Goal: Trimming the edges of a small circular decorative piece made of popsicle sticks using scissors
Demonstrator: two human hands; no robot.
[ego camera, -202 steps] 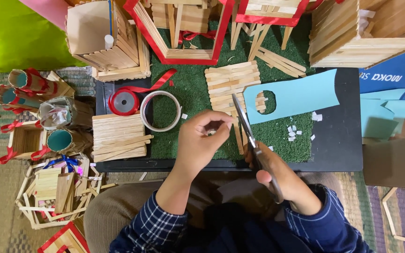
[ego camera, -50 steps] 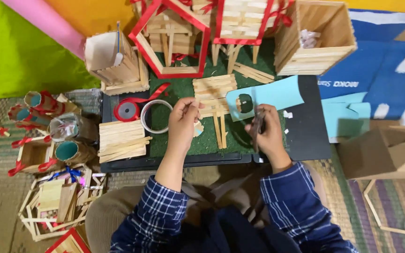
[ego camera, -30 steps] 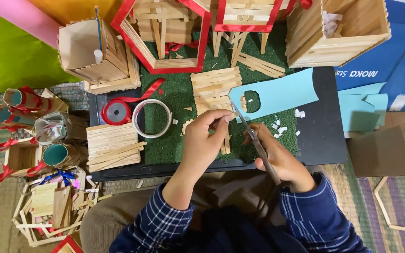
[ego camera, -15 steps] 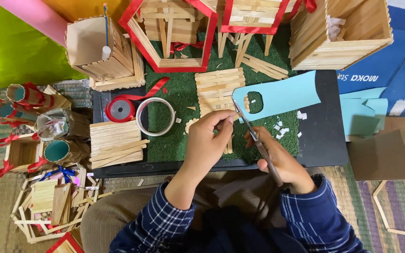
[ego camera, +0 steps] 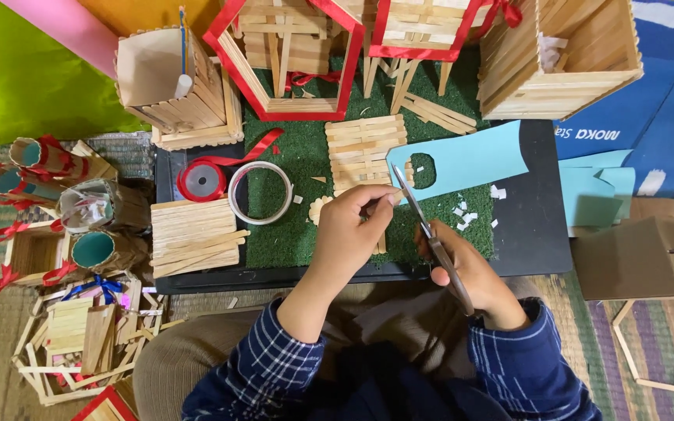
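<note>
Cutting was the step in hand: the right hand [ego camera: 473, 277] gripped the scissors [ego camera: 431, 238], its fingers closed through the handles, with the blades pointing up and away toward the mat's [ego camera: 290, 152] far side. The left hand [ego camera: 352, 230] pinched a thin wooden stick [ego camera: 380, 200] between thumb and fingertips, holding its end right at the blade tips. Whether the blades had already bitten into the stick could not be told; they looked nearly shut. By my judgement, the next move called for a steady pinch on the stick and a firm squeeze of the handles, keeping fingertips off the edge.

Only a short, pale length of the stick showed past the fingers, above the mat's near right part. Just beyond it on the mat lay a flat panel [ego camera: 360, 148] of joined sticks, and to the right of that a light blue card [ego camera: 470, 160] with a rounded hole cut in it. Small white scraps [ego camera: 462, 214] dotted the mat near the blades. At the mat's left edge sat a tape ring [ego camera: 260, 192] and a red ribbon spool [ego camera: 203, 179].
</note>
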